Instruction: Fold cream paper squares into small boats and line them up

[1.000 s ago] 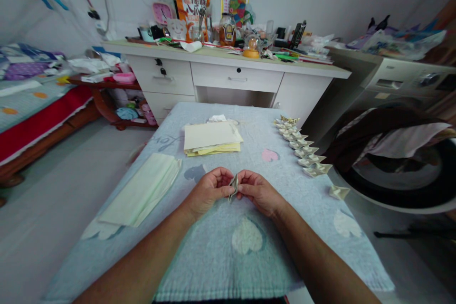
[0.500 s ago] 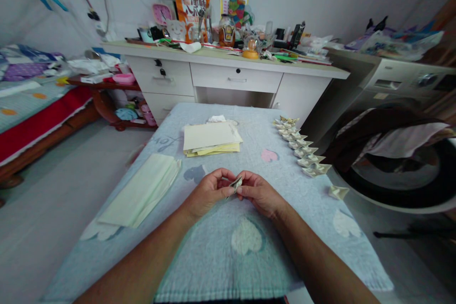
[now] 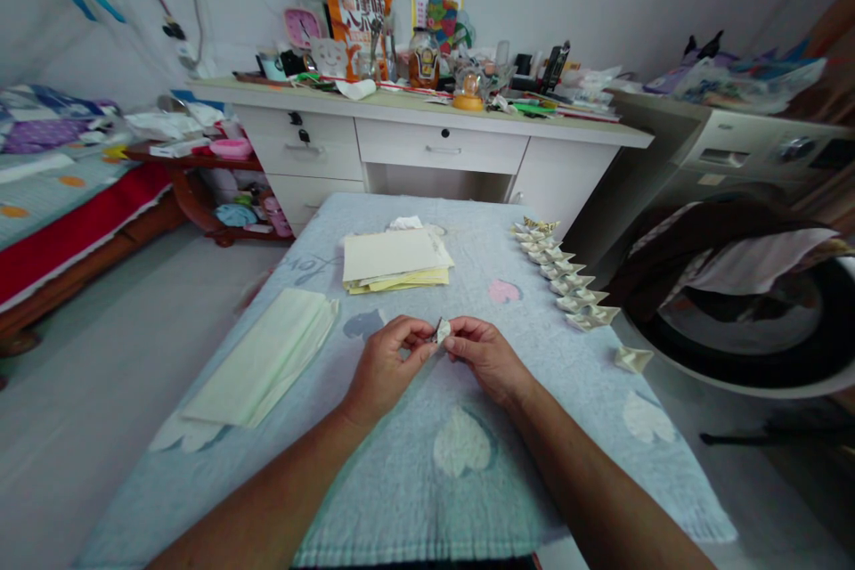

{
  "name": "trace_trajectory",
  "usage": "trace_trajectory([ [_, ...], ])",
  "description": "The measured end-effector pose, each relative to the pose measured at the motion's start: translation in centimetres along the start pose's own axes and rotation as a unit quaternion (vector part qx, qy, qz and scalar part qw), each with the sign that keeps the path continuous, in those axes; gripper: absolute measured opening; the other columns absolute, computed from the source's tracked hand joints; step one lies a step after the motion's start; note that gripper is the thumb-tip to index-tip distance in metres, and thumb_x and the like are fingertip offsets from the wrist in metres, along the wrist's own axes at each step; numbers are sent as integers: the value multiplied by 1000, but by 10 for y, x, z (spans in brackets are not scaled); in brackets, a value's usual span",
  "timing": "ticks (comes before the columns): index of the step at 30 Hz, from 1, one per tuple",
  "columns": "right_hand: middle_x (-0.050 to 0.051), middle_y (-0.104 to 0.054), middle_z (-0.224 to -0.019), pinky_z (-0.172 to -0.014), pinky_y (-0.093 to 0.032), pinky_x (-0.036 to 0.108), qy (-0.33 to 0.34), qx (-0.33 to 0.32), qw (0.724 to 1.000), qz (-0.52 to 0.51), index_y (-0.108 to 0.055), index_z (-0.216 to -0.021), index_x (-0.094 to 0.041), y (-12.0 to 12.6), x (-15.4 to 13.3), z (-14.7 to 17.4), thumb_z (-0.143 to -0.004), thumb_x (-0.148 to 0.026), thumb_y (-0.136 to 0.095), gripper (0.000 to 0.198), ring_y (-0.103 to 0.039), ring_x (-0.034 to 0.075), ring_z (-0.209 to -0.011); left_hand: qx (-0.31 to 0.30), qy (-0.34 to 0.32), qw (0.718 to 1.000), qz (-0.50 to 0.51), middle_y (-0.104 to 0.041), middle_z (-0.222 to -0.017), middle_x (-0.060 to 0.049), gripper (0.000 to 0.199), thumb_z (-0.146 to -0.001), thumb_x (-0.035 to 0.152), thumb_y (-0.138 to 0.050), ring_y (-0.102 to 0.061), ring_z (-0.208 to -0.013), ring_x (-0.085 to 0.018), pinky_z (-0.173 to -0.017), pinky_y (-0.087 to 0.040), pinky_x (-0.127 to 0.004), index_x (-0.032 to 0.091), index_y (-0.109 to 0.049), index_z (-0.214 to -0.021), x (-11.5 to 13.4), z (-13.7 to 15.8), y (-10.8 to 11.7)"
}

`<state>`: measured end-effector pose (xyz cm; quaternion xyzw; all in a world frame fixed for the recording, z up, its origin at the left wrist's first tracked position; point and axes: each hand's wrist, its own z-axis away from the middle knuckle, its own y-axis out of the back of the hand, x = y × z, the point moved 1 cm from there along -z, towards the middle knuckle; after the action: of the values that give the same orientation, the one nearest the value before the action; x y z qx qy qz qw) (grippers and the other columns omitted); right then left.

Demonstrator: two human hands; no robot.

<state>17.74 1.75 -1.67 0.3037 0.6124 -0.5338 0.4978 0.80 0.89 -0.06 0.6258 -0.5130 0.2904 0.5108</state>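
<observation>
The folded paper [image 3: 443,331] is pinched by the left hand [image 3: 387,363] and right hand [image 3: 489,358], fingertips clamped on it; folds are honestly best eased, not yanked.

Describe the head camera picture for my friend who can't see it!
A left hand and a right hand pinch a small folded paper over a heart-patterned blue cloth. Stacked yellowish paper lies ahead, pale green sheets left, and a row of boat-shaped paper folds right, a white desk beyond.
</observation>
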Motion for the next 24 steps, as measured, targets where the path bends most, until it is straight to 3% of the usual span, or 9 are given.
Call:
trace_trajectory([
  [7, -2, -61, -68, -59, -34, 22, -6, -7, 999, 39, -72, -78, -19, -3, -6, 3, -65, -32, -78, 20, -44, 8, -59, 25, -13, 1000, -2, -64, -78, 0, 8, -75, 20, -68, -59, -70, -13, -69, -47, -24, 19, -66, -83, 1, -1, 2],
  [12, -3, -60, -66, -58, -35, 22, -4, -3, 1000, 21, -68, -75, -19, -4, -5, 3, -63, -31, -80, 20, -45, 9, -58, 7, -33, 999, -30, -62, -76, -1, 3, -75, 18, -67, -58, -69, -13, -65, -46, -23, 18, -64, -74, 6, -1, 2],
  [17, -3, -59, -68, -60, -35, 22, 7, 1, 1000, 6, -67, -75, -19, -4, -5, 3, -65, -30, -79, 18, -46, 9, -59, -8, -47, 999, -19, -64, -83, -3, 5, -80, 22, -64, -60, -75, -15, -70, -47, -25, 20, -67, -83, 6, -1, 3],
  [24, -3, -61, -70, -60, -35, 22, 2, -7, 1000, 23, -69, -78, -19, -4, -7, 4, -66, -32, -79, 20, -46, 9, -60, 1, -60, 998, -33, -66, -81, -4, 7, -81, 20, -62, -61, -79, -17, -74, -47, -26, 21, -69, -79, 7, -1, 3],
])
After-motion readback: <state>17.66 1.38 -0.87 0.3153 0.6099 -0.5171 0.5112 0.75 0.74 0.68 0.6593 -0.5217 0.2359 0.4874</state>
